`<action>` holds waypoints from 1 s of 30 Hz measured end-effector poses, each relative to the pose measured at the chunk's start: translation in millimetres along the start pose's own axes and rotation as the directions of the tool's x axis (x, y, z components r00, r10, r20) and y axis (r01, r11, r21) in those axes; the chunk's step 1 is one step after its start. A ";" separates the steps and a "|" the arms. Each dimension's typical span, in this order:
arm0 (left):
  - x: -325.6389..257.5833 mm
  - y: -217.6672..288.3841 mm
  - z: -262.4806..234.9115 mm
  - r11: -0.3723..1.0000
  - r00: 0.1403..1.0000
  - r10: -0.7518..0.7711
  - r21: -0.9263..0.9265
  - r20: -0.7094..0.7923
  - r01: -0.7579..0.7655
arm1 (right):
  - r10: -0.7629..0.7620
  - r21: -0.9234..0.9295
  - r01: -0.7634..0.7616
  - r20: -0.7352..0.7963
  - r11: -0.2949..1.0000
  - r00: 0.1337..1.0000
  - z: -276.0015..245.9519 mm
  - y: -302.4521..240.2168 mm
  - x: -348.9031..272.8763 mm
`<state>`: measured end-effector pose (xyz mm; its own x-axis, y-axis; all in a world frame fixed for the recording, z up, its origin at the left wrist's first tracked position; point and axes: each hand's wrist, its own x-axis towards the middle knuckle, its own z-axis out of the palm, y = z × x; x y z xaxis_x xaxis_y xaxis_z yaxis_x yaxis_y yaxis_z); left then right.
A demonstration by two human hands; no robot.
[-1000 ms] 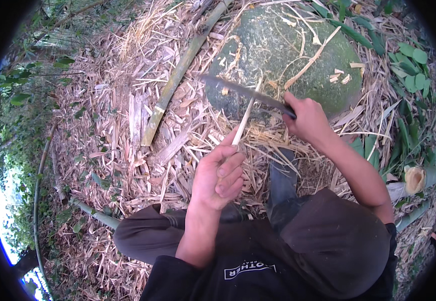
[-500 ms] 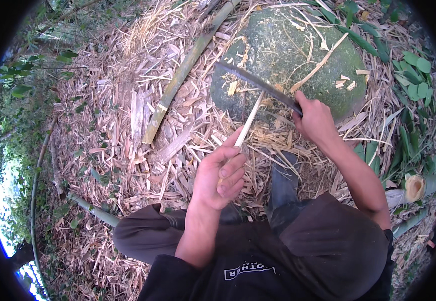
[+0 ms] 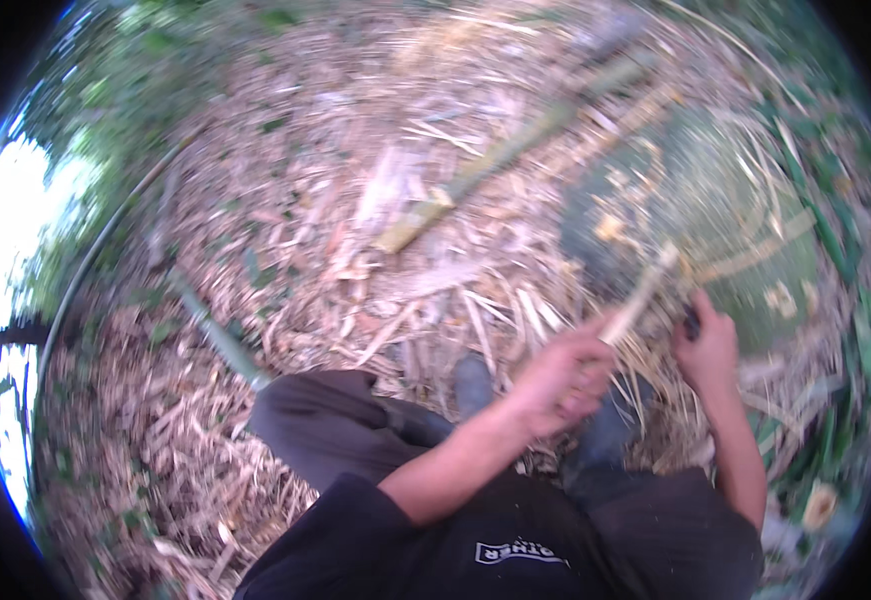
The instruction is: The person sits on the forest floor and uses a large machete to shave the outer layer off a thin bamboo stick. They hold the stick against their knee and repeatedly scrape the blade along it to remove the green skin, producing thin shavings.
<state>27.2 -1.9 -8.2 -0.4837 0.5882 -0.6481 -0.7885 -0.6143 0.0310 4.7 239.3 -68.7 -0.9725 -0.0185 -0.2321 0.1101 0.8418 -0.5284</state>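
**Pale stick gripped over a mossy stone, view blurred**

I see a thin pale stick slanting up and to the right from my left hand, its upper end reaching over the edge of a big round greenish stone. My left hand is clenched around the stick's lower end, the fingers curled tight. Just to the right, my right hand is closed on a dark handle; whatever is fixed to that handle I cannot make out, since the whole picture is smeared with motion. The two hands sit near each other, the stick between them and the stone.

The stone carries a few pale chips and long dry strips across its top. Below the hands are my dark trouser legs and a dark shoe, with a dark shirt at the lower edge. All around, the ground is covered in dry straw-coloured shavings and leaf litter. A long green-brown bamboo stalk lies slanting across the litter, well apart from the hands, above and to the left. A thinner green stem lies beside my left knee. Green leaves fringe the right side.
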 end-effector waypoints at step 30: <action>4.3 0.0 4.3 0.996 0.996 -0.014 0.083 -0.083 0.021 | -0.220 -0.127 0.208 -0.088 0.970 0.972 0.7 6.8 -40.5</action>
<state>23.5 3.0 -7.7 -0.4393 0.5512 -0.7094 -0.8274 -0.5558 0.0806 45.0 245.4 -63.5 -0.9872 -0.1553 -0.0373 -0.1214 0.8811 -0.4571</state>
